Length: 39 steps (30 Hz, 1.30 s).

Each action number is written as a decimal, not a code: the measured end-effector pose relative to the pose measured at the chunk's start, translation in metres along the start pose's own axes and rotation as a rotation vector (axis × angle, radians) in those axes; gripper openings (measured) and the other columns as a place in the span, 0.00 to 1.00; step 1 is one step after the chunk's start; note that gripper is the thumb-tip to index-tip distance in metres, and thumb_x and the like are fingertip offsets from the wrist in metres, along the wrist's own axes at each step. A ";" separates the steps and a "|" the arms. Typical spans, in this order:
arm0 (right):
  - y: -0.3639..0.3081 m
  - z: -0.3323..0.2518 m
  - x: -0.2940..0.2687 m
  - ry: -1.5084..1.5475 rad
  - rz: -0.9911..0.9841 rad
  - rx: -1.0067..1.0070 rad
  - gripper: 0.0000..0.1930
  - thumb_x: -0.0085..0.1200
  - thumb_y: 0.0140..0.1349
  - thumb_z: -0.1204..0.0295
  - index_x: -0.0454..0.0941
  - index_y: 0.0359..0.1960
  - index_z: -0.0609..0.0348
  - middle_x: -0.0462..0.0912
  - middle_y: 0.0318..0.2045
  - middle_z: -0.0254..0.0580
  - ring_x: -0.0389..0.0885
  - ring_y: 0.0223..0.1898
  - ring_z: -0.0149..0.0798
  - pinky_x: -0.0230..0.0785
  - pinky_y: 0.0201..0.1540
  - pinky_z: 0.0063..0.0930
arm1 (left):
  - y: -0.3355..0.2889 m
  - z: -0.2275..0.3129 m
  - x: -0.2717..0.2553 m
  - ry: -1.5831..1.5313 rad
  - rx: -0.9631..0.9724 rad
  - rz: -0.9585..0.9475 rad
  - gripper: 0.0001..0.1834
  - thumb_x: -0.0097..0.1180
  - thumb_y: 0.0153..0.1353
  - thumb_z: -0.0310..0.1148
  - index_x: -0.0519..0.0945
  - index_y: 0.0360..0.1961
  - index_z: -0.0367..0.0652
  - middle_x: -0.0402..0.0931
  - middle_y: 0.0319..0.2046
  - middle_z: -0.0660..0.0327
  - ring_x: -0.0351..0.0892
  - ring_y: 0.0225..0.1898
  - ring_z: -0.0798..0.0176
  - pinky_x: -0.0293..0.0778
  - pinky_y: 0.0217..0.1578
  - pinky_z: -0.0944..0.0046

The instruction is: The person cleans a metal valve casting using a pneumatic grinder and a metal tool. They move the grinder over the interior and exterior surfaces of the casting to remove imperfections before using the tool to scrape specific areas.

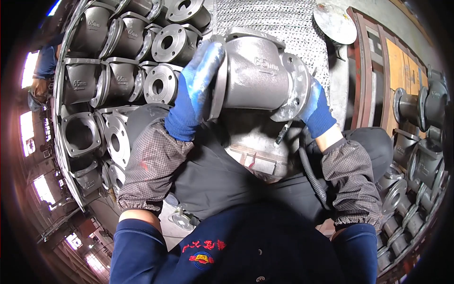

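Overhead, a big grey cast-metal valve body with round flanges (pixel 262 75) is held up between both hands, above the person's dark apron. Stacked grey flanged castings (pixel 123 75) fill the rack along the left edge. The blue-gloved left hand (pixel 196 92) clasps its left flange; the blue-gloved right hand (pixel 314 111) cups the right flange.

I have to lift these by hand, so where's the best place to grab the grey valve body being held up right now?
Probably by its two end flanges, one hand from each side. The valve body lies crosswise, and the left hand and right hand each clasp a flange rim there. The barrel between looks wide and rounded, likely harder to hold.
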State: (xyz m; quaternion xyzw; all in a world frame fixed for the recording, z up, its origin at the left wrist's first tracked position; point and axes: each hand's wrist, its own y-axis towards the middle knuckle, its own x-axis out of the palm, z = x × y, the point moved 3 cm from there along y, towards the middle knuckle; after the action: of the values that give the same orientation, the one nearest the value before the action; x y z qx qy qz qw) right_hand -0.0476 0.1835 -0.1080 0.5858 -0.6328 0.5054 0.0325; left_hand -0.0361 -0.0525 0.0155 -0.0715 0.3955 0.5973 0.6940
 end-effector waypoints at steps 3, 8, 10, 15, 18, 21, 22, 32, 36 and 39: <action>-0.005 0.000 -0.003 0.008 -0.064 -0.031 0.24 0.39 0.67 0.58 0.63 0.60 0.59 0.72 0.53 0.45 0.73 0.51 0.42 0.69 0.53 0.39 | 0.001 0.005 0.005 -0.252 -0.178 0.053 0.23 0.47 0.65 0.34 0.65 0.59 0.32 0.67 0.55 0.49 0.68 0.55 0.62 0.62 0.57 0.67; -0.005 0.015 -0.026 -0.077 -0.085 -0.210 0.19 0.39 0.67 0.64 0.68 0.55 0.61 0.75 0.46 0.41 0.75 0.45 0.37 0.71 0.48 0.31 | 0.000 0.004 0.010 -0.044 -0.027 0.041 0.22 0.45 0.65 0.28 0.63 0.60 0.33 0.66 0.56 0.47 0.69 0.55 0.57 0.63 0.57 0.64; -0.009 0.020 -0.025 -0.215 0.054 -0.229 0.19 0.40 0.66 0.64 0.69 0.54 0.61 0.76 0.44 0.40 0.75 0.43 0.36 0.71 0.46 0.29 | -0.005 -0.005 0.004 0.287 0.153 -0.013 0.21 0.43 0.63 0.22 0.64 0.59 0.34 0.66 0.55 0.43 0.67 0.57 0.44 0.64 0.58 0.57; -0.021 0.014 0.001 -0.054 0.027 -0.153 0.19 0.41 0.67 0.61 0.69 0.51 0.62 0.76 0.43 0.40 0.76 0.42 0.36 0.72 0.45 0.32 | -0.017 -0.003 -0.001 0.125 0.052 0.034 0.20 0.42 0.65 0.25 0.65 0.57 0.31 0.67 0.54 0.44 0.68 0.56 0.47 0.64 0.58 0.58; -0.019 0.012 0.002 -0.063 -0.083 -0.191 0.22 0.39 0.68 0.58 0.68 0.53 0.63 0.76 0.46 0.44 0.77 0.45 0.40 0.72 0.48 0.37 | -0.020 -0.014 0.001 -0.086 -0.114 0.074 0.20 0.42 0.68 0.35 0.68 0.55 0.32 0.74 0.41 0.54 0.75 0.41 0.64 0.72 0.43 0.68; -0.026 0.012 0.013 -0.148 0.025 -0.174 0.21 0.37 0.68 0.59 0.69 0.52 0.62 0.77 0.45 0.43 0.77 0.44 0.38 0.73 0.47 0.33 | -0.030 -0.015 0.000 -0.352 -0.260 0.145 0.21 0.43 0.68 0.40 0.69 0.54 0.35 0.75 0.33 0.63 0.74 0.31 0.73 0.72 0.32 0.74; -0.028 0.013 0.019 -0.153 0.011 -0.168 0.21 0.37 0.68 0.59 0.69 0.52 0.62 0.77 0.45 0.43 0.77 0.44 0.38 0.73 0.47 0.33 | -0.034 -0.018 -0.003 -0.335 -0.253 0.163 0.21 0.43 0.68 0.41 0.70 0.53 0.36 0.75 0.32 0.64 0.73 0.30 0.75 0.72 0.31 0.75; -0.030 -0.004 0.038 -0.420 0.136 -0.336 0.19 0.41 0.67 0.62 0.72 0.49 0.64 0.78 0.42 0.42 0.76 0.41 0.33 0.70 0.42 0.26 | -0.045 -0.023 0.012 -0.862 -0.862 0.170 0.25 0.52 0.61 0.35 0.67 0.57 0.33 0.69 0.52 0.54 0.68 0.54 0.61 0.62 0.57 0.63; -0.023 -0.011 0.018 -0.506 0.155 -0.492 0.21 0.42 0.67 0.63 0.70 0.53 0.68 0.77 0.45 0.45 0.74 0.45 0.35 0.65 0.50 0.24 | -0.043 -0.042 0.018 -0.552 -0.819 -0.068 0.27 0.56 0.59 0.41 0.69 0.54 0.33 0.75 0.42 0.60 0.72 0.44 0.69 0.68 0.48 0.68; -0.024 -0.017 0.009 -0.542 0.183 -0.494 0.21 0.42 0.67 0.64 0.68 0.54 0.69 0.76 0.47 0.47 0.74 0.46 0.36 0.65 0.51 0.25 | -0.019 -0.060 0.018 -0.088 -0.657 -0.070 0.35 0.58 0.53 0.50 0.70 0.54 0.34 0.76 0.45 0.49 0.76 0.46 0.57 0.70 0.48 0.62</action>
State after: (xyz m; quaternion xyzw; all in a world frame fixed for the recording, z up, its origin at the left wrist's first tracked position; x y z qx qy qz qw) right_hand -0.0412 0.1928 -0.0794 0.6137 -0.7709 0.1652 -0.0413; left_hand -0.0475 -0.0779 -0.0435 -0.2795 0.1486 0.6711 0.6704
